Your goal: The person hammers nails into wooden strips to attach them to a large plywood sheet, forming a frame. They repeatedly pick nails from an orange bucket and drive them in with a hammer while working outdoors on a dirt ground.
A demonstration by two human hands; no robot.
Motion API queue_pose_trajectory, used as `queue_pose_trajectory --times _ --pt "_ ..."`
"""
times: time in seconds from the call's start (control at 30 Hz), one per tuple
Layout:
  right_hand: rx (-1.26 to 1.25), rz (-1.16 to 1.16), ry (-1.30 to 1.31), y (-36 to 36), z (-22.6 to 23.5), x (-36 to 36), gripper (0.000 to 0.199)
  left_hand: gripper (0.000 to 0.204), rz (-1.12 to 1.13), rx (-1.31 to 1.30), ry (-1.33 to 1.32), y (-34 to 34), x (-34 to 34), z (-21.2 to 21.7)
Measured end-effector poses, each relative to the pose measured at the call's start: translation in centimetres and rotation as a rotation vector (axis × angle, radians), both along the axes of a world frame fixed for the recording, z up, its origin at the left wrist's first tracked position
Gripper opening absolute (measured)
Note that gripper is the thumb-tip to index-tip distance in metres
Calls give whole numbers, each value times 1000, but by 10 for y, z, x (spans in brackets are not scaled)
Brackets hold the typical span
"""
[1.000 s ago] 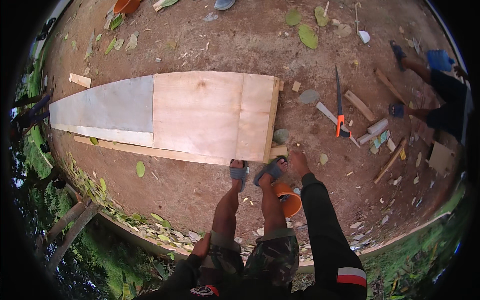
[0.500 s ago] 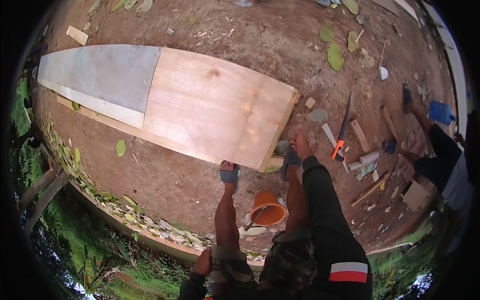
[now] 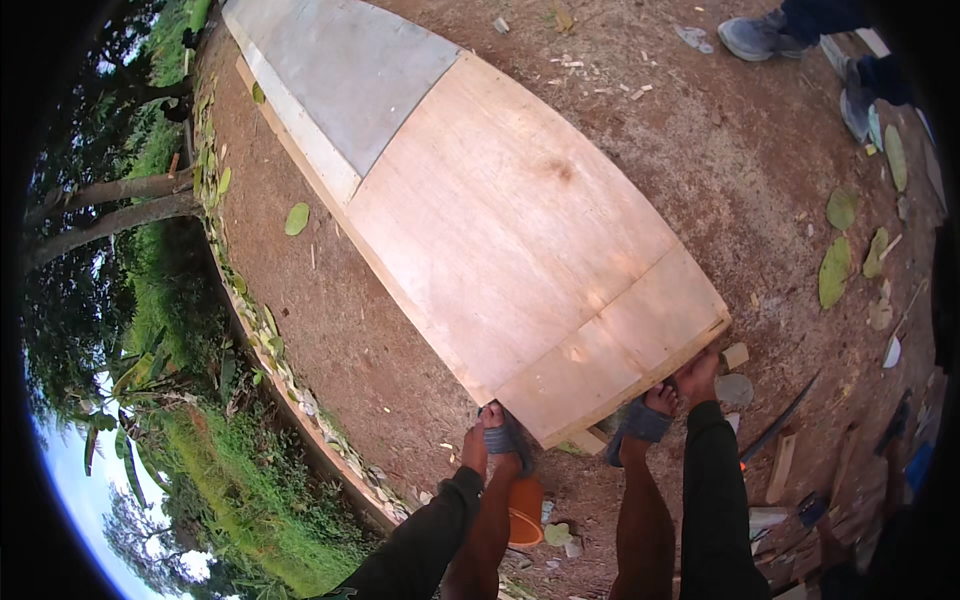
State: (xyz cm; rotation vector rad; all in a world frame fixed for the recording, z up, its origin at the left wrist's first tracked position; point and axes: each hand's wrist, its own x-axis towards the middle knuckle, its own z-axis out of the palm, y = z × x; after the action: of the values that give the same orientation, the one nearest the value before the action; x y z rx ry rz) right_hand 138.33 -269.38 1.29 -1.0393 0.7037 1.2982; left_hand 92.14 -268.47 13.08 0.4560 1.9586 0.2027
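A long plywood panel lies low over the dirt, with a grey sheet covering its far part and a timber frame along its edges. My right hand is at the panel's near right corner, its fingers curled at the edge and partly hidden beneath it. By the near left corner, my left hand reaches down right beside my left foot; its fingers are too small and overlapped to read. My right foot, in a grey sandal, stands at the panel's near edge, between both hands.
An orange bucket stands behind my left foot. Right of my right arm lie a handsaw, a wood block and offcuts. Another person's shoes are at the upper right; a person is partly visible lower right.
My left hand has come forward from beside my thigh to the panel's near left corner. My right hand has reached the right corner. The view has turned, and another person's shoes now show.
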Motion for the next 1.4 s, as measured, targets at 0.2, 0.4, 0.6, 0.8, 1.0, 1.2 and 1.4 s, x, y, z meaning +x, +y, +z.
queue_pose_trajectory --times 0.2,0.4,0.6,0.8,1.0,1.2,1.4 --pt "75 27 59 1 -29 -27 71 43 -979 624 768 -48 -42 -129" --pt "19 23 23 -2 -18 -25 73 35 -885 573 980 -21 24 -82" --pt "-14 7 -69 -4 14 -24 76 46 -822 339 750 -18 20 -88" --pt "-8 20 -151 0 77 -45 79 31 -929 433 715 -32 -8 -84" --pt "75 39 -244 2 178 -96 78 89 -159 210 176 34 112 30" --pt "115 68 -209 -9 261 -134 73 112 -295 590 -42 140 230 230" --pt "164 249 -126 -17 318 -152 69 118 -161 599 160 120 237 281"
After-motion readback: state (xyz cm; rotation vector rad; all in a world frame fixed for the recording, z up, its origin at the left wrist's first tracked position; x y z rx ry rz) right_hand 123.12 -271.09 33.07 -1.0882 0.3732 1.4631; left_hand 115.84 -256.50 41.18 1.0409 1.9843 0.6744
